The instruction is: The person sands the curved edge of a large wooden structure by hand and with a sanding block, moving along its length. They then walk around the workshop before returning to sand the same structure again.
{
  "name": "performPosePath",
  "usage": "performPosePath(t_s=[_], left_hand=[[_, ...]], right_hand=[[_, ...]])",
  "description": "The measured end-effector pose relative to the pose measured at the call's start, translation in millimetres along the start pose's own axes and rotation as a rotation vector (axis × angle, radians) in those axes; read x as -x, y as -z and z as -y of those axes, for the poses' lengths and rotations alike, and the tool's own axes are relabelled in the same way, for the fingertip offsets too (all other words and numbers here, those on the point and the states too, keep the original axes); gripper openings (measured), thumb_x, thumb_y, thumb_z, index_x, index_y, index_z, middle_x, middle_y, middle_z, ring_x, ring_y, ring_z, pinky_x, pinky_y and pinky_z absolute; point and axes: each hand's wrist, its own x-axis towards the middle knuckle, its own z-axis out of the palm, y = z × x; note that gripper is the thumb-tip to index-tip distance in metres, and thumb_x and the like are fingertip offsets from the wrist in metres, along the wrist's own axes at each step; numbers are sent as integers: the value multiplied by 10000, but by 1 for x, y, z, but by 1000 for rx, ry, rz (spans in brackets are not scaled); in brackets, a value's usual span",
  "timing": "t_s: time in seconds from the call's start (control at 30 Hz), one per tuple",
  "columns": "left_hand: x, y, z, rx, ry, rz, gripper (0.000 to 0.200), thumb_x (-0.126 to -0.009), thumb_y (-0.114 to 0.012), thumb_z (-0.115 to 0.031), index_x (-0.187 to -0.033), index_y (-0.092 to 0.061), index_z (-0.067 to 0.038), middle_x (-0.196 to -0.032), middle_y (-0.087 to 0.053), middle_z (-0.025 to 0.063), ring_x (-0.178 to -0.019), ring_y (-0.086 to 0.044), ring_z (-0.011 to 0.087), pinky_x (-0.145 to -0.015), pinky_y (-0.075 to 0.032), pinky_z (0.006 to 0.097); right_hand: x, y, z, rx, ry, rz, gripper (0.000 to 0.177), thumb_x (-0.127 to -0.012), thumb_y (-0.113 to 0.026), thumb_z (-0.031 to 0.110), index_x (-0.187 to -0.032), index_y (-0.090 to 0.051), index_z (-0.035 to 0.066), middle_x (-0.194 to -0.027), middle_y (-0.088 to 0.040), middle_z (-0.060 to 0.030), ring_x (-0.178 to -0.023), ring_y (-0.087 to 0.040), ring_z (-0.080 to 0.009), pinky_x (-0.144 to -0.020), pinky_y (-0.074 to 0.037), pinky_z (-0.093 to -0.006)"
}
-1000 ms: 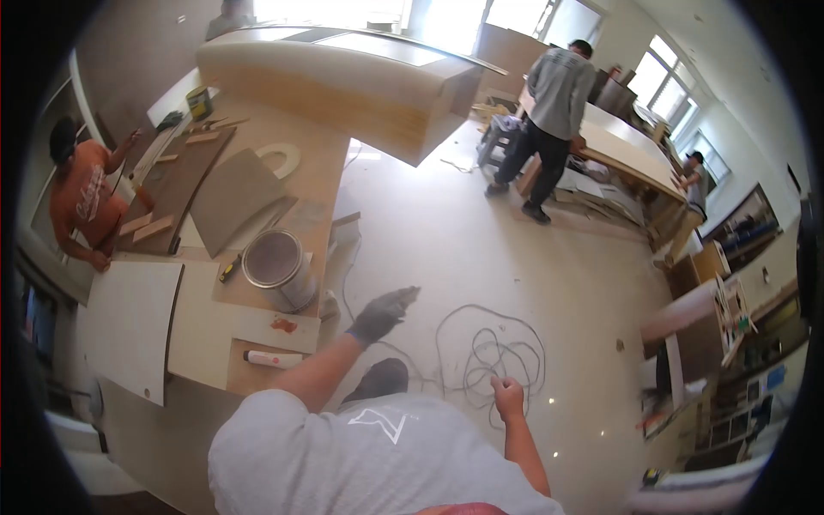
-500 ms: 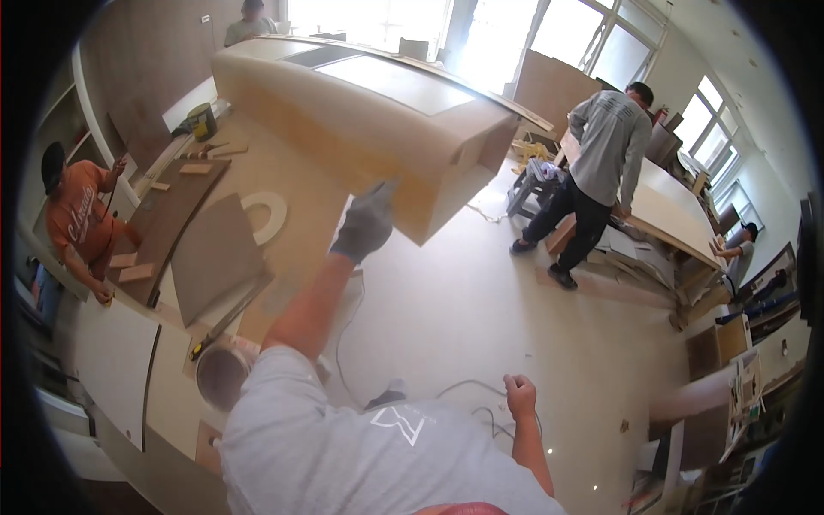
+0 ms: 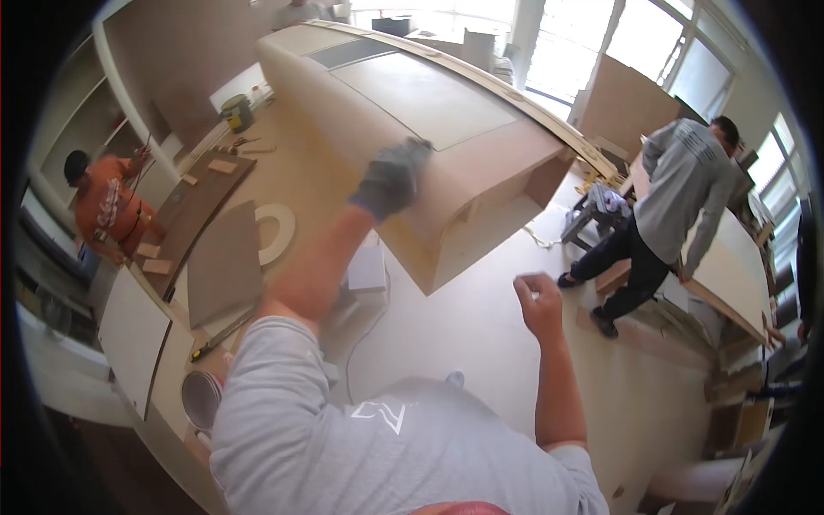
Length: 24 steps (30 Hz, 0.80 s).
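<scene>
A long curved wooden cabinet-like piece [image 3: 493,172] lies on its side before me, its end open toward me and pale panels on top. My left hand [image 3: 390,180], in a grey work glove, is at its curved face near the top edge. The glove's fingers are curled and a little blurred; whatever they hold is hidden. My right hand [image 3: 541,305] is bare and raised over the floor, its fingers bent into a loose fist with nothing seen in it. It touches nothing.
A person in orange [image 3: 112,202] stands at left by a board table. Another in grey [image 3: 687,180] leans over a pale panel at right. A bucket [image 3: 202,399], a white ring [image 3: 277,233], a green can [image 3: 236,113] and a stool [image 3: 596,210] stand or lie about.
My left hand has moved up the curved face toward the top edge. My right hand has risen and come forward. The view has shifted, and the person in grey leans lower.
</scene>
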Motion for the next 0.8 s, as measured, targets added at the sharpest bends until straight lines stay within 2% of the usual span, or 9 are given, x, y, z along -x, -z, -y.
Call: performPosePath(t_s=[0.1, 0.13, 0.17, 0.27, 0.37, 0.47, 0.6, 0.7, 0.8], left_hand=[[29, -12, -35, -147, -360, -300, 540, -981, -551, -84, -1518, -606, -87, -1466, -674, 191, -1332, -662, 337, -1141, -513, 442], [20, -8, -23, -113, -427, -284, 514, -979, -562, -70, -1490, -616, -59, -1461, -675, 194, -1290, -679, 353, -1107, -531, 454], [11, -5, -11, -96, -335, -256, 510, -978, -567, -74, -1486, -622, -61, -1462, -677, 187, -1284, -685, 343, -1102, -533, 461], [-3, -2, -5, -112, -52, -122, 496, -969, -599, -104, -1461, -657, -80, -1439, -703, 164, -1248, -712, 312, -1084, -542, 491], [10, -19, -22, -212, -344, -301, 483, -960, -605, -113, -1435, -677, -68, -1372, -734, 156, -1196, -731, 318, -1097, -549, 451], [-6, -9, 18, -155, -163, -199, 576, -897, -632, -63, -1473, -640, -62, -1422, -697, 181, -1229, -702, 335, -1126, -516, 497], [5, -16, -24, -157, -354, -332, 511, -919, -646, -90, -1428, -691, -118, -1367, -743, 128, -1184, -731, 314, -1105, -546, 434], [-9, -4, 21, -59, -176, -157, 507, -918, -646, -75, -1422, -693, -111, -1393, -730, 126, -1204, -724, 315, -1113, -541, 427], [-5, -17, 15, -54, -340, -338, 512, -909, -652, -73, -1418, -691, -104, -1363, -743, 130, -1202, -728, 289, -1073, -556, 445]], right_hand=[[-98, -4, 23, -59, 217, 0, 193, -977, -769, 211, -988, -774, 17, -964, -753, -168, -964, -711, -354, -888, -553, -449], [-132, -12, 27, -25, 334, -61, 186, -968, -771, 189, -990, -769, 5, -948, -741, -166, -947, -704, -361, -879, -545, -444], [-158, -22, 31, 8, 437, -109, 179, -959, -774, 168, -992, -763, -8, -932, -729, -164, -929, -696, -368, -870, -538, -439], [-211, -52, 39, -8, 386, 4, 227, -964, -762, 234, -1052, -783, 26, -1044, -731, -183, -1033, -689, -400, -942, -539, -466], [-239, -74, 39, 121, 386, 62, 277, -973, -746, 288, -1110, -796, 52, -1159, -724, -175, -1139, -674, -389, -1015, -527, -480], [-234, -72, 47, 170, 347, 130, 312, -981, -731, 312, -1163, -797, 67, -1249, -708, -164, -1215, -651, -384, -1069, -509, -486], [-236, -68, 46, 216, 343, 144, 348, -987, -722, 315, -1224, -782, 67, -1312, -696, -169, -1265, -639, -386, -1108, -491, -478], [-232, -69, 46, 225, 311, 164, 383, -998, -707, 323, -1268, -765, 59, -1337, -687, -187, -1298, -626, -388, -1142, -474, -468], [-236, -69, 49, 267, 270, 190, 414, -1017, -683, 332, -1313, -746, 51, -1372, -669, -205, -1336, -604, -389, -1165, -459, -457]])
